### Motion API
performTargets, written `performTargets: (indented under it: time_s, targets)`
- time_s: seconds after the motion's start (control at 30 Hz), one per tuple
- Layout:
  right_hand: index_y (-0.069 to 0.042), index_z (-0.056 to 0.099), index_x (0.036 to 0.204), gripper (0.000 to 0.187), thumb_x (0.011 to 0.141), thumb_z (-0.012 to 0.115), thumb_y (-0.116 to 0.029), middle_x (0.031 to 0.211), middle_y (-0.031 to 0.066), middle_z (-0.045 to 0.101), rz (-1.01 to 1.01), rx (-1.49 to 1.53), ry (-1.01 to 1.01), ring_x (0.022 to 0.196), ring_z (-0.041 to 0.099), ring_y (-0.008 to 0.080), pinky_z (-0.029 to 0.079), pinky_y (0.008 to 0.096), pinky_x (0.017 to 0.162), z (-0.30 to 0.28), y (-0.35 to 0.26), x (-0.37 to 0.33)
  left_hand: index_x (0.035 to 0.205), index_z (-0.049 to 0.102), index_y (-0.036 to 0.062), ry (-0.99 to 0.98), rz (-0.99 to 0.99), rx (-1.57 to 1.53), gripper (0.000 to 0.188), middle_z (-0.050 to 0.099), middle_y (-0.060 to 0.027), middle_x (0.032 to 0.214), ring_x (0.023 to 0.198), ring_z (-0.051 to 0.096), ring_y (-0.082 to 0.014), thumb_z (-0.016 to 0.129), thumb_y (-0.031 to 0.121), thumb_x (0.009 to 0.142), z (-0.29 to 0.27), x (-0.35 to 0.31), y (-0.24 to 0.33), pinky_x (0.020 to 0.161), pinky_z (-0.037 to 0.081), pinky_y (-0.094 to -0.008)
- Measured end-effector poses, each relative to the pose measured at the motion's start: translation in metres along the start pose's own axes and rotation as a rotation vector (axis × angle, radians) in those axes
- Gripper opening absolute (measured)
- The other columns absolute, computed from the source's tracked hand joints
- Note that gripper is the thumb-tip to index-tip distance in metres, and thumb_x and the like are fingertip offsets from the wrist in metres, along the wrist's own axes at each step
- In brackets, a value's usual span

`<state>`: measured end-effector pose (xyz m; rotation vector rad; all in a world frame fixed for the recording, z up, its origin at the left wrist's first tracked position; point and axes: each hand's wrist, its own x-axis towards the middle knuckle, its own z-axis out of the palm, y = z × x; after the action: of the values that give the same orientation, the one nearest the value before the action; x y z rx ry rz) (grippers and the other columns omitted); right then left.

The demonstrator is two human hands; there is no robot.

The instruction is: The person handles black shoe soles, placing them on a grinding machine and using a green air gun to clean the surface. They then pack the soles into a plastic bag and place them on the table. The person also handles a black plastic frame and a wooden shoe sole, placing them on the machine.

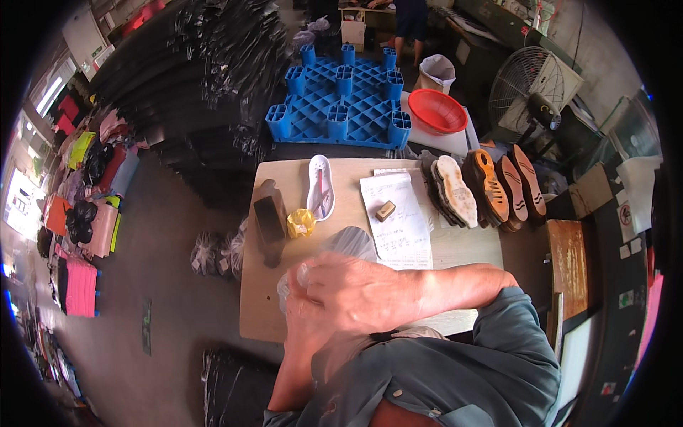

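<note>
My right hand lies across my left hand above the near part of a wooden table. Clear, greyish plastic film, perhaps a bag, shows beyond and beside them, and both hands are closed on it. Motion blurs the fingers, and anything inside the film is hidden. Just past the hands stand a yellow roll of tape and a brown block-like tool. A white sole-shaped tray holds a reddish pen. Handwritten papers carry a small wooden block.
Shoe soles in several stacks line the table's right edge. Behind it are a blue plastic pallet, a red basin and a standing fan. Black sheets pile up at left. A person stands far back.
</note>
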<state>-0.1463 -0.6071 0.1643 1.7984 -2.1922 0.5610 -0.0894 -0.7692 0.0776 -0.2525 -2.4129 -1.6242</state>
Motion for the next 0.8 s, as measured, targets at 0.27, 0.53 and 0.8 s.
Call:
performTargets:
  time_s: [0.27, 0.53, 0.8]
  targets:
    - [0.003, 0.064, 0.116, 0.040, 0.080, 0.068, -0.014, 0.097, 0.0116, 0.064, -0.073, -0.049, 0.052, 0.100, 0.065, 0.0296, 0.051, 0.0437, 0.083, -0.004, -0.005, 0.006, 0.126, 0.062, 0.0041, 0.065, 0.222, 0.190, 0.028, 0.063, -0.0152, 0.118, 0.110, 0.064, -0.0298, 0.066, 0.012, 0.100, 0.023, 0.004, -0.020, 0.097, 0.052, -0.0433]
    - [-0.001, 0.073, 0.106, 0.016, 0.091, 0.069, -0.008, 0.102, 0.0155, 0.069, 0.210, 0.597, -0.068, 0.095, 0.070, 0.0374, 0.057, 0.0460, 0.082, -0.007, 0.051, -0.017, 0.118, 0.066, 0.0003, -0.208, 0.138, 0.154, 0.020, 0.071, -0.0204, 0.091, 0.086, 0.069, -0.0456, 0.062, 0.008, 0.101, 0.001, -0.001, -0.025, 0.070, 0.055, -0.0462]
    - [0.001, 0.071, 0.107, 0.012, 0.097, 0.069, -0.005, 0.101, 0.0164, 0.071, 0.413, 0.540, 0.096, 0.095, 0.071, 0.0361, 0.057, 0.0439, 0.083, 0.016, 0.053, -0.046, 0.121, 0.067, 0.0017, -0.145, -0.178, -0.161, 0.036, 0.060, -0.0040, 0.071, 0.064, 0.055, -0.0138, 0.044, 0.028, 0.116, -0.005, -0.006, -0.022, 0.065, 0.046, -0.0334]
